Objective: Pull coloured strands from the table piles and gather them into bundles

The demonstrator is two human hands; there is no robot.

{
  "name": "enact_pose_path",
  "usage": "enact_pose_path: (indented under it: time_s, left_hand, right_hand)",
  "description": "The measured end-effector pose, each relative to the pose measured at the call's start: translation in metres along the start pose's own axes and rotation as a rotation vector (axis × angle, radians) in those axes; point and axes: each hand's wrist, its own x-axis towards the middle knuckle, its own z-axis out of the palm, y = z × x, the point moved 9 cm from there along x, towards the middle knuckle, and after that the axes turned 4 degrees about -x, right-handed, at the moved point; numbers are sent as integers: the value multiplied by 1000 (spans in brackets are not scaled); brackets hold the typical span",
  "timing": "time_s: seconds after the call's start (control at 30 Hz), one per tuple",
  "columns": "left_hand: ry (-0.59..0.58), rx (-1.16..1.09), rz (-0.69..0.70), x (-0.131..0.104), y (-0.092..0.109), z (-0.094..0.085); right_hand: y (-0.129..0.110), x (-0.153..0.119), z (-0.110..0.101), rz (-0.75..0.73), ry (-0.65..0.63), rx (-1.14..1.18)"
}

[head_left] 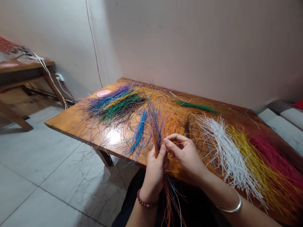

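My left hand [158,162] is closed round a bundle of thin wires [154,127], mostly blue and purple above the fist, with orange and a few pale ends hanging below it. Close beside its thumb, my right hand [182,152] pinches at what looks like an orange wire running off to the right; the fingertips hide the grip. A short bundle of bright blue wires [139,133] lies left of the held bundle. Just beyond my hands are loose orange wires [174,125] and a small dark bunch [188,126].
White wires [231,157], yellow wires [257,162] and red wires [278,157] lie in heaps on the right of the wooden table [75,120]. Blue, yellow and green wires [116,102] are piled at the back left. A second table [19,68] with cables stands at far left.
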Motion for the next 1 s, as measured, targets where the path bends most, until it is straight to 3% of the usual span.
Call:
enact_pose_path:
  time_s: [0.17,0.33,0.57,0.73,0.87,1.0]
  left_hand:
    - [-72,-45,-93,0,-10,2]
    - [-23,-2,-16,1,-7,-1]
    - [-48,-42,-21,0,-10,3]
    - [-45,-60,3,-1,-7,1]
    - [-68,-41,-1,-3,-6,2]
    - [-81,-35,-14,-5,-8,6]
  right_hand:
    - [9,-5,9,26,-36,266]
    - [10,-6,9,16,-16,400]
    - [38,-4,7,265,130,528]
    - [48,-7,13,337,0,379]
    - [25,-5,7,200,-66,211]
    - [11,-5,-2,107,-8,149]
